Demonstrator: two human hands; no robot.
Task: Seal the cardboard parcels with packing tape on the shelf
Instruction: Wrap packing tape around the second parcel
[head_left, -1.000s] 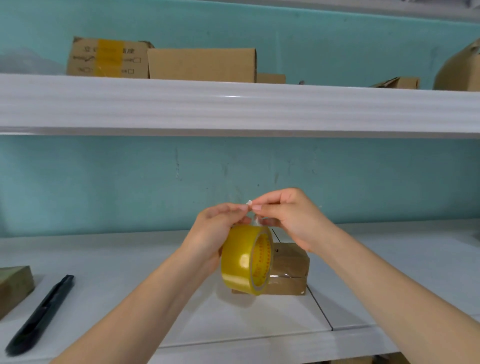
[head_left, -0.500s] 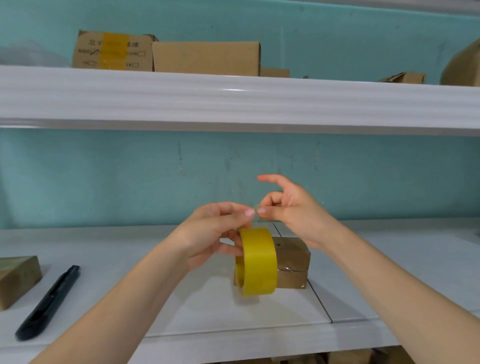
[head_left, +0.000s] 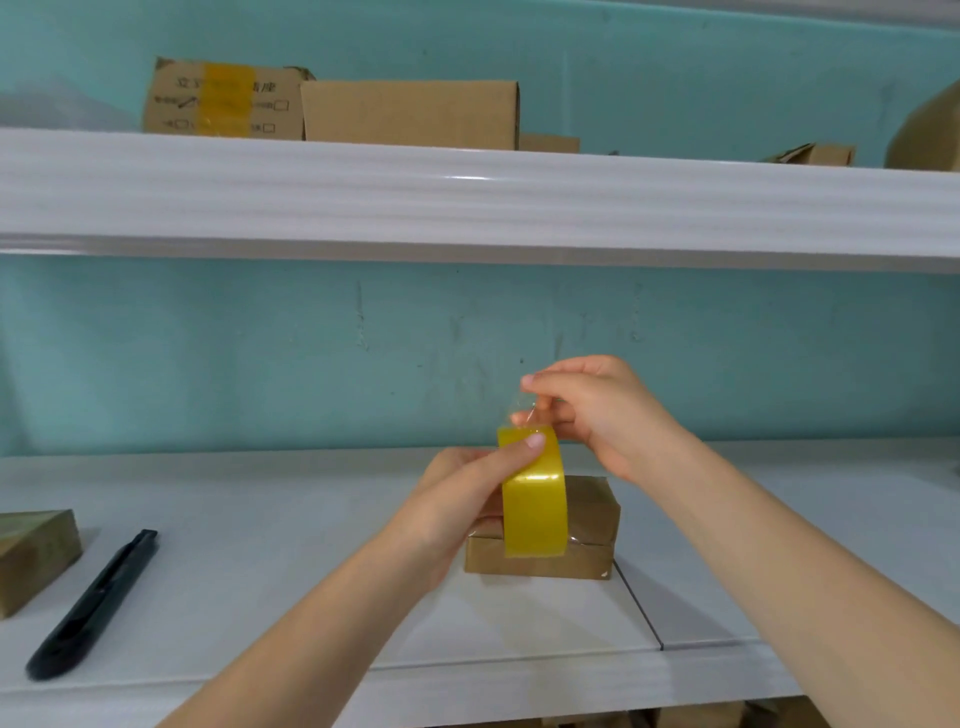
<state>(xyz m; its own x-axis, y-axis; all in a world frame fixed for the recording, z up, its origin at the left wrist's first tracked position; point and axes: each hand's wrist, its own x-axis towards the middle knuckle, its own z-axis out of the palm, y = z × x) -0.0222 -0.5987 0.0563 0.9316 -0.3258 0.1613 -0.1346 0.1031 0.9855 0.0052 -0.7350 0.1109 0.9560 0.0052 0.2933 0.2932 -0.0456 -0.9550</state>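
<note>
In the centre of the frame, the left hand (head_left: 457, 501) grips the yellow tape roll (head_left: 535, 499), which stands on edge, with one fingertip on its top. The right hand (head_left: 602, 415) pinches the clear loose tape end (head_left: 522, 410) just above the roll. Behind the roll, a small cardboard parcel (head_left: 592, 519) sits on the lower shelf (head_left: 260, 519). A black utility knife (head_left: 93, 603) lies at lower left.

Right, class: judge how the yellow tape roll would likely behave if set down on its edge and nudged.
The yellow tape roll is a round ring, so on edge it would probably roll along the smooth white shelf. The left hand alone holds it up, suggesting it is fairly light.
</note>
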